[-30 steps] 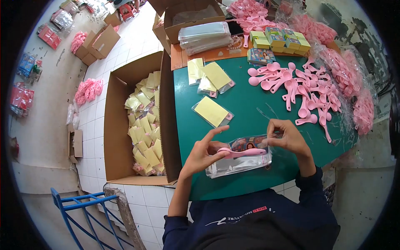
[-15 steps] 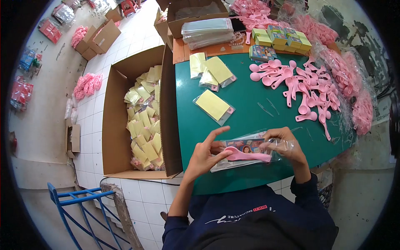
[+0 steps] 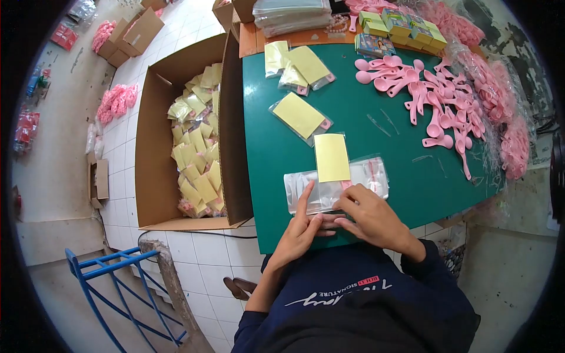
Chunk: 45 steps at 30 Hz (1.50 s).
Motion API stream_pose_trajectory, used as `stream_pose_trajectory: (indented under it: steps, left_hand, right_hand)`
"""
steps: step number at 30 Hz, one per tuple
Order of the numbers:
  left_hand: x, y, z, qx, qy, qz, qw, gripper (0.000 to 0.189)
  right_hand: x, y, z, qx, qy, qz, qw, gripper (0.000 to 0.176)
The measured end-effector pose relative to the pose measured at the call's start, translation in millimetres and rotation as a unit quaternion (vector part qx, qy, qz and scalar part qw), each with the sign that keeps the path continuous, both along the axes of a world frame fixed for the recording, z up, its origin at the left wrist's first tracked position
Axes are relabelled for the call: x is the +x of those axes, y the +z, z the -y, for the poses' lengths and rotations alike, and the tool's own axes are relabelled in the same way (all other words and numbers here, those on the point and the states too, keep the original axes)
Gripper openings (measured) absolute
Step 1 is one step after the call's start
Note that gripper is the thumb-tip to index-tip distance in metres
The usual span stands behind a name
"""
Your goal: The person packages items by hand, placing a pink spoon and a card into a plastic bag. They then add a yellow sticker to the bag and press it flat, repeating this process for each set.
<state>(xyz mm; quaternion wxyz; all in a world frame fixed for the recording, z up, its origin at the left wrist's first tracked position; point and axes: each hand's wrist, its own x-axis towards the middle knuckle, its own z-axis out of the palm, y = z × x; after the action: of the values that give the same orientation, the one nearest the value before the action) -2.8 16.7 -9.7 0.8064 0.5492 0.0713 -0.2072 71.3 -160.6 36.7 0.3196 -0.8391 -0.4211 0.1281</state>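
Observation:
A packed clear bag with a yellow card [image 3: 333, 157] and a bit of pink at its lower end lies upon a stack of clear plastic bags [image 3: 374, 176] at the table's near edge. My left hand [image 3: 300, 238] is open at the stack's lower edge, index finger pointing up and the other fingers stretched towards my right hand. Just below the packed bag, my right hand [image 3: 376, 217] has bent fingers, with thumb and index apart. Nothing can be made out in either hand. Another packed bag [image 3: 300, 116] lies farther up the green table [image 3: 271, 170].
Pink measuring spoons [image 3: 438, 109] lie scattered at the right. Several packed bags [image 3: 306, 67] and stacked printed cards [image 3: 400, 26] sit towards the back. Left of the table stands a cardboard box [image 3: 159, 141] full of packed bags. A blue metal frame [image 3: 106, 265] stands at lower left.
The pink spoon and printed card that were in my hands now appear as a packed bag, yellow side up, on the stack. My hands have moved nearer my body. The view has shifted.

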Motion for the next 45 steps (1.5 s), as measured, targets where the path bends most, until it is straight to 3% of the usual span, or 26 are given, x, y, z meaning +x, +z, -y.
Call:
stream_pose_trajectory:
  steps: [7, 9, 12, 14, 15, 16, 18, 19, 21, 22, 25, 27, 28, 29, 30, 32, 33, 35, 36, 37, 41, 44, 45]
  left_hand:
    - [0, 2, -5, 0.013, 0.03, -0.027, 0.999, 0.061]
    - [3, 4, -1, 0.03, 0.032, 0.005, 0.999, 0.064]
    - [9, -3, 4, 0.099, 0.048, 0.037, 0.993, 0.067]
    - [10, -3, 8, 0.087, 0.1, 0.017, 0.991, 0.065]
    - [12, 2, 3, 0.077, 0.102, 0.014, 0.992, 0.056]
    - [14, 4, -4, 0.064, 0.044, 0.017, 0.997, 0.051]
    - [13, 7, -14, 0.037, -0.063, 0.022, 0.997, 0.043]
    - [14, 15, -14, 0.017, -0.085, 0.006, 0.996, 0.034]
    - [14, 9, -15, 0.026, -0.085, 0.013, 0.996, 0.031]
    - [14, 7, -16, 0.03, -0.08, 0.018, 0.996, 0.03]
    - [10, 7, -13, 0.001, -0.063, 0.006, 0.998, 0.028]
    - [5, 7, -7, -0.026, -0.033, 0.015, 0.999, 0.028]
    - [4, 6, -5, -0.037, -0.021, 0.021, 0.999, 0.028]
    - [1, 3, -5, -0.047, -0.02, 0.026, 0.998, 0.028]
    - [-1, 3, -7, -0.059, -0.038, 0.044, 0.997, 0.028]
    - [-7, 4, -13, -0.083, -0.08, 0.073, 0.991, 0.028]
    - [-7, 10, -17, -0.033, -0.097, 0.122, 0.987, 0.028]
    - [-12, 6, -25, -0.029, -0.068, 0.043, 0.996, 0.026]
    - [-14, 4, -27, -0.029, -0.054, 0.004, 0.998, 0.026]
    - [-12, 4, -25, 0.07, -0.035, 0.03, 0.997, 0.023]
    - [-6, 3, -13, 0.253, -0.036, 0.113, 0.96, 0.015]
    - [-7, 3, -11, 0.253, -0.016, 0.15, 0.956, 0.011]
    - [-9, 3, -10, 0.26, -0.006, 0.15, 0.954, 0.011]
  right_hand:
    - [-9, -13, -12, 0.009, 0.045, 0.049, 0.998, 0.021]
    - [-11, -11, -12, -0.027, 0.053, 0.095, 0.994, 0.02]
    - [-7, -14, -7, 0.022, 0.102, 0.096, 0.99, 0.018]
    - [8, -5, 15, 0.072, 0.182, -0.064, 0.979, 0.018]
    - [19, 2, 30, 0.094, 0.209, -0.151, 0.962, 0.018]
    - [33, 11, 48, 0.117, 0.236, -0.236, 0.935, 0.017]
    - [84, 23, 123, 0.21, 0.167, -0.09, 0.959, 0.018]
    - [82, 28, 161, 0.268, -0.152, -0.248, 0.919, 0.015]
    - [126, 35, 215, 0.131, -0.329, -0.053, 0.934, 0.02]
    - [147, 42, 237, 0.052, -0.416, 0.017, 0.907, 0.024]
    - [123, 42, 234, -0.243, -0.533, 0.103, 0.804, 0.034]
    - [69, 19, 141, -0.034, -0.338, 0.19, 0.921, 0.052]
    - [48, 17, 103, 0.031, -0.171, 0.08, 0.982, 0.059]
    - [25, 2, 69, 0.074, -0.109, 0.088, 0.987, 0.063]
    - [-3, -3, 43, 0.024, -0.115, 0.034, 0.992, 0.052]
    - [-22, -21, 19, 0.082, -0.128, 0.056, 0.987, 0.038]
    - [-25, -28, 17, 0.106, -0.134, 0.045, 0.984, 0.033]
    - [-28, -38, 15, 0.153, -0.147, 0.029, 0.977, 0.024]
    - [-29, -39, 16, 0.165, -0.145, 0.008, 0.976, 0.022]
    - [-28, -39, 18, 0.176, -0.143, -0.01, 0.974, 0.02]
    - [-28, -32, 26, 0.172, -0.147, -0.099, 0.969, 0.017]
    - [-35, -31, 31, 0.212, -0.2, -0.173, 0.941, 0.014]
    - [-39, -32, 30, 0.249, -0.239, -0.25, 0.905, 0.013]
